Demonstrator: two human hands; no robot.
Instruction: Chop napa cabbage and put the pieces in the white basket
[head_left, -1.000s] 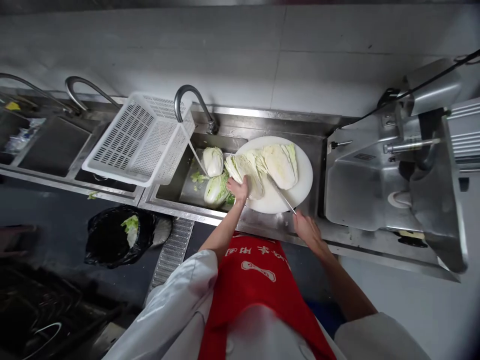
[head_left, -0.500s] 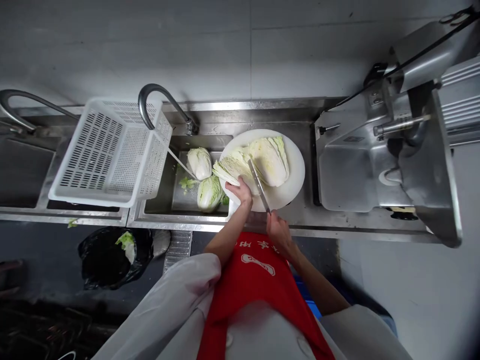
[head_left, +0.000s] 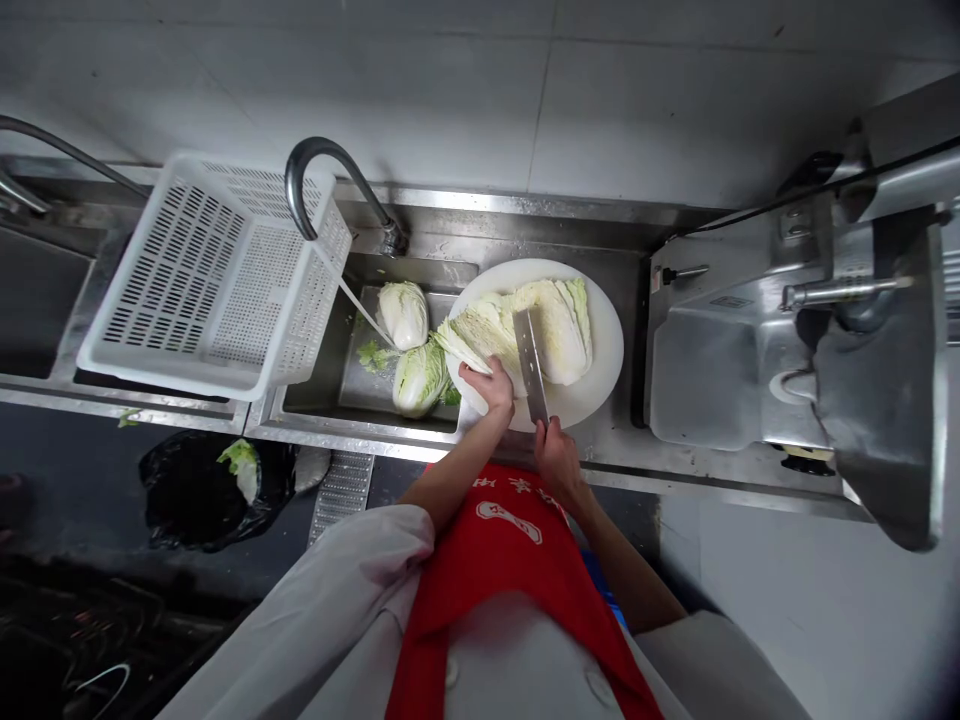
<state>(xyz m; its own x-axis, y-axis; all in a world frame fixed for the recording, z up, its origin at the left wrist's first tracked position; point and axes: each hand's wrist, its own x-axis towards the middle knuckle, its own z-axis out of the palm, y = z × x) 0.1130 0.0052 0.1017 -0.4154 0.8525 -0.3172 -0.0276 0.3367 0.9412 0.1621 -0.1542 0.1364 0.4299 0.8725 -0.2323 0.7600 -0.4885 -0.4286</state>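
Note:
On a round white cutting board [head_left: 600, 375] lie two cut pieces of napa cabbage. My left hand [head_left: 491, 386] grips the left cabbage piece [head_left: 480, 328] at its lower end, cut face up. In my right hand [head_left: 556, 448] is the handle of a cleaver [head_left: 532, 365]. The blade's flat side shows, and it lies between the left piece and the right cabbage piece [head_left: 562, 330]. Whether the edge touches either piece I cannot tell. Two whole napa cabbages, one farther back [head_left: 405, 314] and one nearer [head_left: 418, 380], sit in the sink just left of the board.
Water runs from a curved faucet [head_left: 330, 150] into the sink [head_left: 352, 395]. A white perforated basket [head_left: 281, 345] stands left of it. A steel slicing machine [head_left: 705, 390] stands at the right. Below the counter, a black bag-lined bin [head_left: 187, 500] holds a cabbage leaf [head_left: 242, 468].
The cleaver has turned from nearly edge-on, slanting across the left piece, to show its broad side, and its tip has shifted right. My left hand still holds the cabbage piece. The camera view has tilted.

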